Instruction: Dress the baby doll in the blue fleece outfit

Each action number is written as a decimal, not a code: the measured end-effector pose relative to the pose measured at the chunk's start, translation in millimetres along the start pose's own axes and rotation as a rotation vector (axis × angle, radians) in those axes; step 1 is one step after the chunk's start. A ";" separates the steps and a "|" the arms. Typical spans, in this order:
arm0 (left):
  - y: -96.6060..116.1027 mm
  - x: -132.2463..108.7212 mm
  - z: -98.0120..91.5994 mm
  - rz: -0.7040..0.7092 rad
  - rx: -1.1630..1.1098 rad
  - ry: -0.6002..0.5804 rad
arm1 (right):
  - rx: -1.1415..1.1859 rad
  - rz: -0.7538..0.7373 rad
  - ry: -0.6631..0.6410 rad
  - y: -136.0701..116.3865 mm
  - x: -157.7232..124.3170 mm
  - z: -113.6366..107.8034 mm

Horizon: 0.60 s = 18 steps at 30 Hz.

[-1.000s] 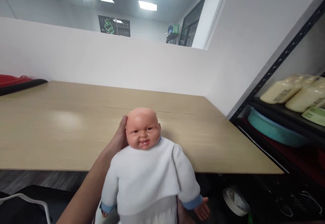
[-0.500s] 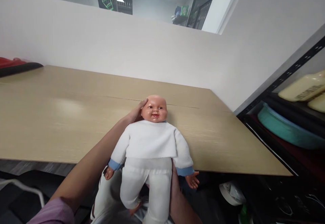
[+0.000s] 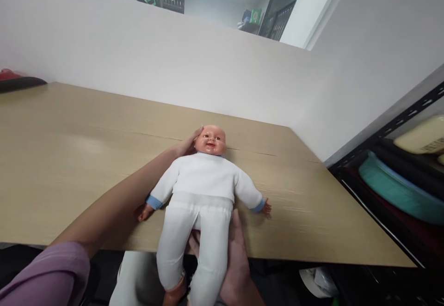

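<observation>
A baby doll [image 3: 204, 176] in a white top and white trousers with blue cuffs lies face up over the table [image 3: 104, 176], its legs reaching past the front edge. My left hand [image 3: 190, 143] cups the back and side of its head, most of the fingers hidden behind it. From below, my right hand [image 3: 237, 255] supports the doll's bottom and thigh, with the thumb at its hip and some fingertips showing between the legs. The doll's arms spread out to both sides.
On the right, a black shelf rack holds a teal basin [image 3: 398, 190] and a cream bottle [image 3: 423, 135]. A white wall [image 3: 173, 65] with a window stands behind the table. A dark-edged red item [image 3: 10, 75] is at the far left. Below the table's right front is a white container [image 3: 312, 283].
Both hands have carried the doll forward and lowered it over the table. Its arms now rest out over the tabletop, and more of my right hand shows.
</observation>
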State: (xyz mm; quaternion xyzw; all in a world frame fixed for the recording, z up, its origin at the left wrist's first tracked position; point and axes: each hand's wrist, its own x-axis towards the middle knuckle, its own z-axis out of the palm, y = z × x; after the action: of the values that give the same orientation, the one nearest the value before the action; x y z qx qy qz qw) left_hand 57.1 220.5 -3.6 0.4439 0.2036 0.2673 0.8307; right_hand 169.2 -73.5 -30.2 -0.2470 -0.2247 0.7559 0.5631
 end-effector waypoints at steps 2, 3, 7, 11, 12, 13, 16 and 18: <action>3.6 11.0 -6.5 -0.002 0.031 -0.005 | 0.118 0.045 0.009 -1.4 -2.5 -0.2; 5.0 16.4 -9.5 -0.003 0.049 -0.003 | 0.101 0.049 -0.021 -1.8 -3.6 0.2; 7.6 37.8 -20.6 0.000 0.111 0.028 | -0.062 -0.008 -0.046 -3.8 -4.5 0.7; 10.7 60.2 -33.4 -0.005 0.124 0.089 | -0.199 -0.037 0.091 -5.4 0.0 -8.8; 12.7 65.9 -36.9 -0.005 0.123 0.103 | -0.263 -0.046 0.131 -5.6 1.2 -12.7; 15.3 71.6 -40.3 -0.003 0.123 0.111 | -0.337 -0.059 0.168 -5.8 2.2 -16.6; 24.8 86.6 -49.8 -0.004 0.156 0.128 | -0.554 -0.120 0.251 -5.3 1.9 -26.0; 30.2 94.4 -55.0 -0.017 0.191 0.152 | -0.696 -0.198 0.321 -3.6 -3.0 -30.2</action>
State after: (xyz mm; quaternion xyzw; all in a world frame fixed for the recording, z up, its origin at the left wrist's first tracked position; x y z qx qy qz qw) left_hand 90.5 328.0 -16.3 0.4978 0.2944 0.2726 0.7689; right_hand 191.6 -73.5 -51.0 -0.5152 -0.3994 0.5283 0.5440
